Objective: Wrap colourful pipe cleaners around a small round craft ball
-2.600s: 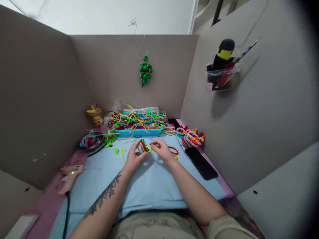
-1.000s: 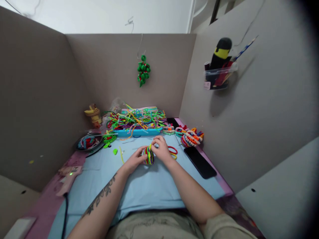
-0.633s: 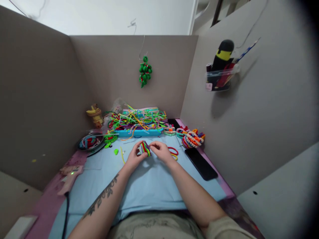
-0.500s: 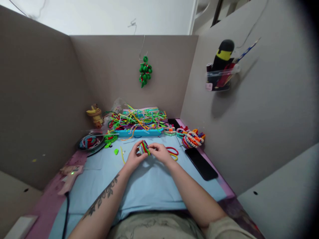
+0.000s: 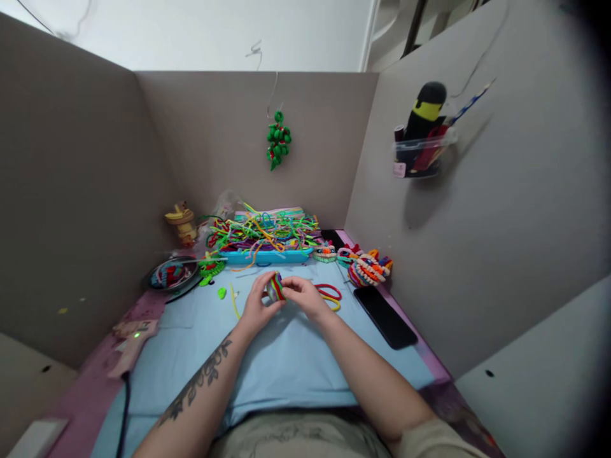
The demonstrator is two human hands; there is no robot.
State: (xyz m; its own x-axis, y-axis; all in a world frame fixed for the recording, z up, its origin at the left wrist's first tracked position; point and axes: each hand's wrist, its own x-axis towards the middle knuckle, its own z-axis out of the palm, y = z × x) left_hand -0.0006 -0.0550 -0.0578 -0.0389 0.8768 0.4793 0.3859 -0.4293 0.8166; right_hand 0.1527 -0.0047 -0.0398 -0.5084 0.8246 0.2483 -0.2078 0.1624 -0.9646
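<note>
A small striped piece of coiled pipe cleaners [image 5: 275, 287], in purple, green, red and grey, is held up over the blue cloth [image 5: 291, 375]. My left hand [image 5: 258, 304] is closed round its left side, thumb below and fingers behind. From the right, my right hand [image 5: 305, 298] pinches its edge with thumb and fingertips. Red pipe cleaner loops [image 5: 331, 291] and a yellow strand [image 5: 334, 304] lie just beyond my right hand. Left of my left hand rest a thin yellow strip [image 5: 233, 299] and a bright green scrap [image 5: 222, 292].
A blue tray [image 5: 267, 257] heaped with pipe cleaners stands at the back. Finished striped figures [image 5: 367, 268] and a black phone [image 5: 386, 317] are on the right. At left lie a pink glue gun [image 5: 133, 346] with a cord and a dark bowl [image 5: 174, 275]. Panels enclose three sides.
The striped piece has turned a little in my fingers, its stripes now angled differently. Both hands stay in nearly the same place, and the view has shifted slightly.
</note>
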